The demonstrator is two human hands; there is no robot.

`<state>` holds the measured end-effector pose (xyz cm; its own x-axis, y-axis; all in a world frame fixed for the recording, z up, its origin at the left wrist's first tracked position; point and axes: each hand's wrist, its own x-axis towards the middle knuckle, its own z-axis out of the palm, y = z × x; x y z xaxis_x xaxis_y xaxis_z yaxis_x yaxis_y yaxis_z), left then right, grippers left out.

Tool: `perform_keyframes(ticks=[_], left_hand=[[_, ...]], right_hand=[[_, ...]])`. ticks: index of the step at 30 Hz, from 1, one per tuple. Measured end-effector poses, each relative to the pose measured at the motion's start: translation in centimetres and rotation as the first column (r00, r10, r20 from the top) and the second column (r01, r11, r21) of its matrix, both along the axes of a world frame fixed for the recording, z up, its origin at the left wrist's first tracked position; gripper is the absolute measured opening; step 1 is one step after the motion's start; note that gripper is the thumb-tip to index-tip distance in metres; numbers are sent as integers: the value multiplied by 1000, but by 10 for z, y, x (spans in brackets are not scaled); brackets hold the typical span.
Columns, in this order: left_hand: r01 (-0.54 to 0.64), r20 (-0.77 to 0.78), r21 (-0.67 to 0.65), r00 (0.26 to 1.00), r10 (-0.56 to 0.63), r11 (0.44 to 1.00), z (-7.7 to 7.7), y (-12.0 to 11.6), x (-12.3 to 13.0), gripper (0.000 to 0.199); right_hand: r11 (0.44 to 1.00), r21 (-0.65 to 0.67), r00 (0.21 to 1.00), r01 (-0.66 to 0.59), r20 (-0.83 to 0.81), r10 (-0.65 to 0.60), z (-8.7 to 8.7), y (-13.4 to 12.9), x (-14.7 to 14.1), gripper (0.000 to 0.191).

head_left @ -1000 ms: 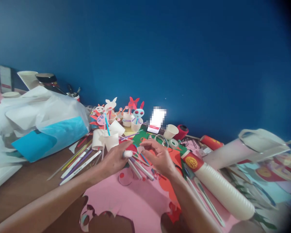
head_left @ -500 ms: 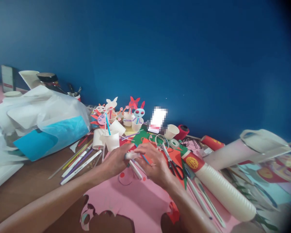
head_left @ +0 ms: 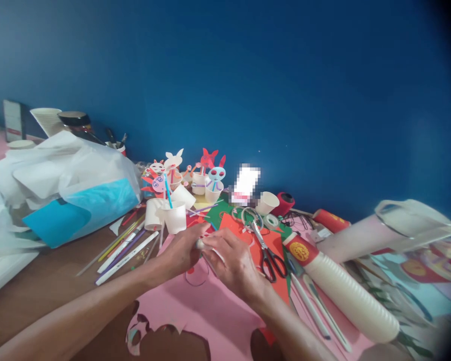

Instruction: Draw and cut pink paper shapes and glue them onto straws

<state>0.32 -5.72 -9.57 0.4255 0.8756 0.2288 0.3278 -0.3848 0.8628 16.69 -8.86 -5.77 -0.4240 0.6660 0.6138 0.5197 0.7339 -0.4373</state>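
My left hand [head_left: 188,249] and my right hand [head_left: 231,258] meet over the sheet of pink paper [head_left: 195,306]. Their fingers are closed together around a small whitish piece [head_left: 200,243], mostly hidden, whose kind I cannot make out. Beneath them the pink paper carries a drawn curve and a red dot; its lower edge is cut out in ragged curves. Scissors [head_left: 272,260] with black handles lie right of my right hand on orange paper [head_left: 281,243]. A paper cup [head_left: 175,218] holding a blue straw stands just beyond my left hand.
Paper rabbit-like figures [head_left: 216,174] stand in cups at the back. White markers [head_left: 128,258] lie left. A plastic bag [head_left: 71,165] with blue paper fills the far left. To the right are a tape roll [head_left: 271,222], stacked paper cups [head_left: 353,296] and a craft knife [head_left: 325,311].
My right hand has turned and its fingers have drawn in against my left. The white marker and blue-ended stick that showed under and between its fingers are out of sight.
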Motion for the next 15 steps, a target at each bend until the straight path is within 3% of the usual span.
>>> perform_keyframes(ticks=[5,9,12,15], left_hand=[[-43,-133,2,990,43,999,6,1,8,24],[-75,-107,-60,992,68,995,15,3,10,39],[-72,12,-227,997,77,971,20,7,6,60],[18,225,-498,968,109,867,25,9,2,55]], right_hand=[[998,-60,997,22,-74,-26,-5,3,-1,15],[997,-80,995,23,-92,-30,11,5,11,15],[991,-40,979,126,-156,-131,27,10,32,16],[941,30,938,337,-94,-333,26,24,54,19]])
